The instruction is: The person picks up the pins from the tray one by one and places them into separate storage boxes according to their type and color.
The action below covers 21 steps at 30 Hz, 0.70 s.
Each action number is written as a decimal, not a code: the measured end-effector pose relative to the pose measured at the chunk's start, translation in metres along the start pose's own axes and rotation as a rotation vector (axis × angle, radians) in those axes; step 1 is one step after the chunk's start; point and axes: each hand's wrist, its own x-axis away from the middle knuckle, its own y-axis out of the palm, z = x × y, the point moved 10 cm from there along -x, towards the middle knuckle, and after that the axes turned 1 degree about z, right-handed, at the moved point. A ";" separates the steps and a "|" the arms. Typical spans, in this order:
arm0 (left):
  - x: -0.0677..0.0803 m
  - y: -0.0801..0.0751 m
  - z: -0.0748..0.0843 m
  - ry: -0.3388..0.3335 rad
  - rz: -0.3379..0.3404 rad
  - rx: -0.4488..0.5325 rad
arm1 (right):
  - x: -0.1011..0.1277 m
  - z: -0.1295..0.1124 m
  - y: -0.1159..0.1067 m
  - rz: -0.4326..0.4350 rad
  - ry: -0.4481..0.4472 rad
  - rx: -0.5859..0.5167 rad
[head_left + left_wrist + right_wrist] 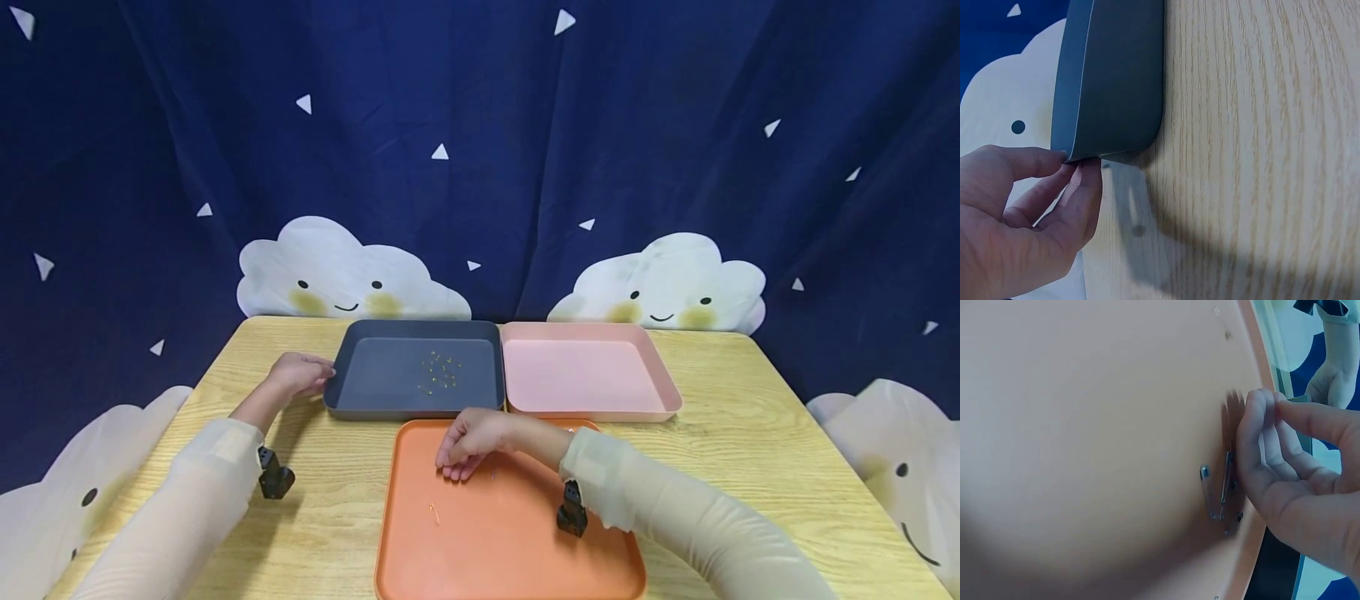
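At the left edge of the dark grey tray (390, 408), my left hand (300, 375) pinches the rim near a front corner; the left wrist view shows the thumb on one side of the tray wall (1122, 81) and fingers on the other. My right hand (472, 442) hovers over the far part of the orange tray (510, 542), thumb tip against the fingertips. I cannot tell whether something small is between them. Silver safety pins (1205, 490) lie on the orange tray below that hand. A gold safety pin (435, 513) lies nearer me.
Several small gold pins (442, 369) are scattered in the dark grey tray. To its right stands a pink tray (588, 375), side by side with it. All three trays stand on a wooden table (750, 467), with a dark blue curtain (480, 167) behind.
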 end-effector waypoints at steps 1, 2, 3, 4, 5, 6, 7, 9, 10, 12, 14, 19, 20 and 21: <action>0.000 0.000 -0.001 -0.003 -0.002 0.003 | 0.000 0.000 0.001 0.004 -0.007 0.013; 0.000 0.001 -0.001 -0.004 -0.004 0.003 | 0.000 0.000 0.002 0.006 -0.013 0.030; -0.001 0.001 -0.001 -0.004 -0.006 0.001 | 0.000 -0.002 0.003 0.009 -0.022 0.049; -0.001 0.001 -0.001 -0.005 -0.007 0.002 | 0.001 -0.004 0.004 0.018 -0.034 0.077; -0.001 0.001 -0.001 -0.005 -0.006 0.002 | 0.002 -0.006 0.006 0.029 -0.052 0.118; -0.001 0.001 -0.001 -0.006 -0.006 0.002 | 0.004 -0.010 0.008 0.040 -0.072 0.169; -0.001 0.000 0.000 -0.006 -0.004 0.002 | 0.006 -0.015 0.010 0.053 -0.096 0.228; -0.001 0.000 0.002 -0.002 -0.004 -0.003 | 0.012 -0.026 0.016 0.088 -0.150 0.376; -0.001 -0.001 0.003 -0.004 -0.004 -0.005 | 0.015 -0.032 0.019 0.109 -0.180 0.462; -0.001 -0.001 0.004 -0.002 -0.006 -0.007 | 0.020 -0.041 0.028 0.148 -0.226 0.632; -0.002 -0.002 0.004 -0.001 -0.006 -0.010 | 0.023 -0.046 0.036 0.192 -0.251 0.764; -0.003 -0.001 0.002 0.004 -0.004 -0.007 | 0.025 -0.048 0.050 0.286 -0.231 0.940; -0.003 0.000 0.001 0.003 -0.004 -0.007 | 0.025 -0.048 0.052 0.298 -0.222 0.957; -0.003 0.000 0.000 0.004 -0.006 -0.008 | 0.025 -0.048 0.053 0.311 -0.216 0.974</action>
